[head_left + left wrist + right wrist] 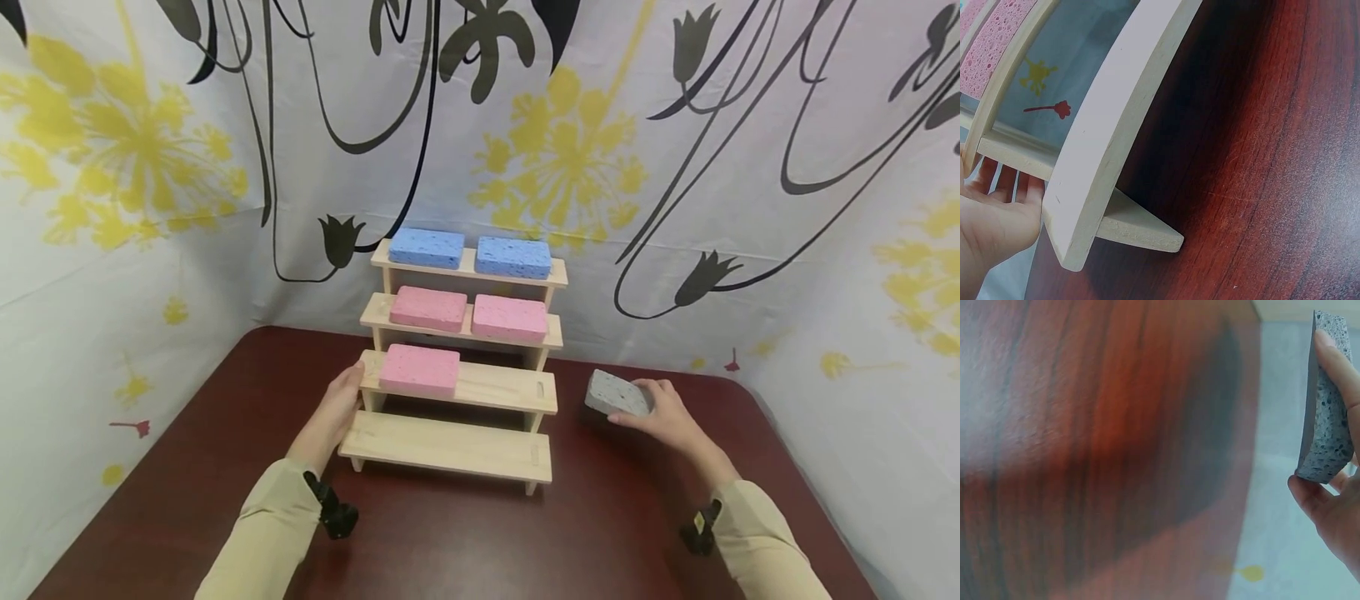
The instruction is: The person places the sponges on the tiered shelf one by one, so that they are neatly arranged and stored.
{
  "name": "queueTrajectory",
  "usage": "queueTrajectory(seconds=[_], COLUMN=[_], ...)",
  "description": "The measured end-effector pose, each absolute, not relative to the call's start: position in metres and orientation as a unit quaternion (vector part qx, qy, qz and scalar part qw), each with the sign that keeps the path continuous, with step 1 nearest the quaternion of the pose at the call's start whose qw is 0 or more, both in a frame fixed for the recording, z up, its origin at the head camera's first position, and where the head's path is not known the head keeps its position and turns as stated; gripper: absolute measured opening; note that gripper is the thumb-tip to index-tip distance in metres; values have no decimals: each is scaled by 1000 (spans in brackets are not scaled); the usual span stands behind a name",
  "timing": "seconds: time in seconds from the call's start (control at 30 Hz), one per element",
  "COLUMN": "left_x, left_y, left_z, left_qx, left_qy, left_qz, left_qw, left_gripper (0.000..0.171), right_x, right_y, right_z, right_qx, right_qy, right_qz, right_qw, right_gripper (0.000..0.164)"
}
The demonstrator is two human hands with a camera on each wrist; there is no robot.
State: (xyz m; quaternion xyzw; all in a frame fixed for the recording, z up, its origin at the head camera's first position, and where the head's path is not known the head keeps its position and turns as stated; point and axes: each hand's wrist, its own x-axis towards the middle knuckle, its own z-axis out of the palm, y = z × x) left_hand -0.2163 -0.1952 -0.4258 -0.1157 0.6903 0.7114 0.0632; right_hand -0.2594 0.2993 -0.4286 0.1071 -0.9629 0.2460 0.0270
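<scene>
My right hand (670,415) holds a grey sponge (615,392) over the table, right of a wooden tiered rack (442,443). In the right wrist view the thumb and fingers grip the porous grey block (1330,419) by its edges. My left hand (336,414) grips the left end of the rack's second tier from the bottom; in the left wrist view its fingers (1005,184) curl behind the upright. On that tier a pink sponge (420,369) lies at the left, with bare wood beside it. The lowest tier carries nothing.
Two more pink sponges, left (429,308) and right (510,317), sit one tier higher. Two blue sponges, left (427,248) and right (513,257), lie on the top tier. The dark red table (450,550) is backed by patterned white fabric (570,325).
</scene>
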Motion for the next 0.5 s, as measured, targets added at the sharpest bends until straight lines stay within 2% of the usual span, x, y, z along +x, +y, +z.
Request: queueTrajectory(seconds=[0.23,0.5], left_x=[-217,-219], left_y=[-195,-195], left_z=[-426,-427], left_qx=[-115,-112], left_qy=[687,690], left_qz=[714,712], left_qw=[67,70], left_gripper=[67,66], right_x=[-251,-241], right_y=[281,257], right_z=[-404,-385], right_qx=[136,152], right_qy=[-956,-953], right_qz=[258,260], right_qw=[39,37], right_gripper=[78,81])
